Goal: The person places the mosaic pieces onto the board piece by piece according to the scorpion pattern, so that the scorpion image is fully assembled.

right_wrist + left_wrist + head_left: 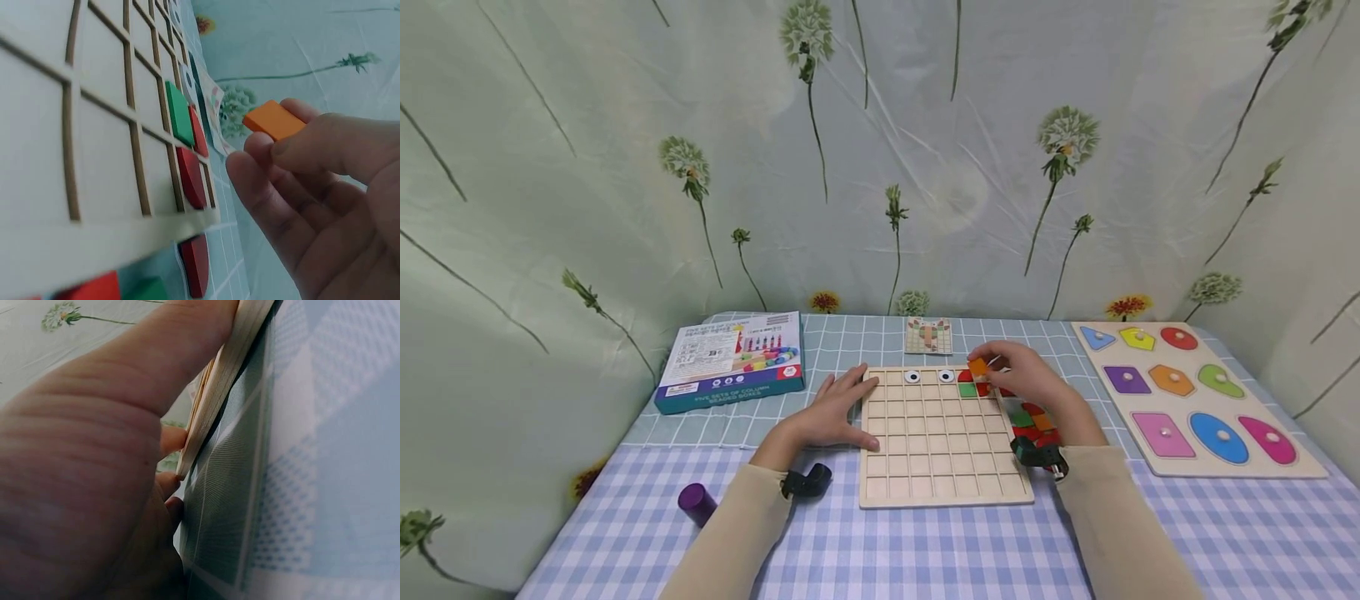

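A wooden grid board (940, 450) lies in the middle of the table. Spread along its left edge, my left hand (835, 412) touches the rim with thumb and fingertips. My right hand (1026, 375) pinches an orange square tile (275, 120) between thumb and fingers, raised over the board's top right corner. Two round eye pieces (912, 377) sit in the top row. Right of them are a green square tile (179, 114) and red curved tiles (191, 177). Loose red, green and orange tiles (1022, 419) lie beside the board's right edge, partly hidden by my right arm.
Behind the board is a small pattern card (928, 336). A boxed bead set (730, 362) lies at the back left, and a purple cylinder (697, 504) is by my left forearm. On the right is a knobbed shape puzzle (1195, 400). A flowered curtain (850, 167) hangs behind.
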Available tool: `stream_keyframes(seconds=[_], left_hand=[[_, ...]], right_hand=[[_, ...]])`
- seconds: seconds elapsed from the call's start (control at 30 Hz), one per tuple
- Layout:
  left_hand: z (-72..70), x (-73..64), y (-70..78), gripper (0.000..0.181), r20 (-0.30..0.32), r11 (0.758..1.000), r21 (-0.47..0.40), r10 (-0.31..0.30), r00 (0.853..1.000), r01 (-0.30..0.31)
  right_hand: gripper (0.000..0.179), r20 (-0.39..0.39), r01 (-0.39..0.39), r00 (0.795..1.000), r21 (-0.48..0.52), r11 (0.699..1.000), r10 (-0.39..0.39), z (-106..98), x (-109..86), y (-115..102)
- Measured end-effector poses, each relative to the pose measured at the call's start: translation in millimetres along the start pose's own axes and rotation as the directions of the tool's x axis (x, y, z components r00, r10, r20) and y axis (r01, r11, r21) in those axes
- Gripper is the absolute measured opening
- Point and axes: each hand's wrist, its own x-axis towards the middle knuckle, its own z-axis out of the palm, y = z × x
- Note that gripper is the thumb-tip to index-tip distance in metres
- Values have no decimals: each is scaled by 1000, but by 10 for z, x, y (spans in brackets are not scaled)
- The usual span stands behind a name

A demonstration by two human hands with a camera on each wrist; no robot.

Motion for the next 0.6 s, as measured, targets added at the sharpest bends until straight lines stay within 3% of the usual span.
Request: stream_keyframes(seconds=[0.3, 0.6], left_hand=[[-7, -11, 9, 106, 6, 1000, 0, -17, 1000, 17], [-4, -8, 5, 107, 10, 1000, 5, -11, 1000, 11]], right_hand=[[30, 21, 109, 994, 27, 994, -110, 148, 30, -120], [27, 56, 147, 987, 29, 989, -148, 292, 56, -196]])
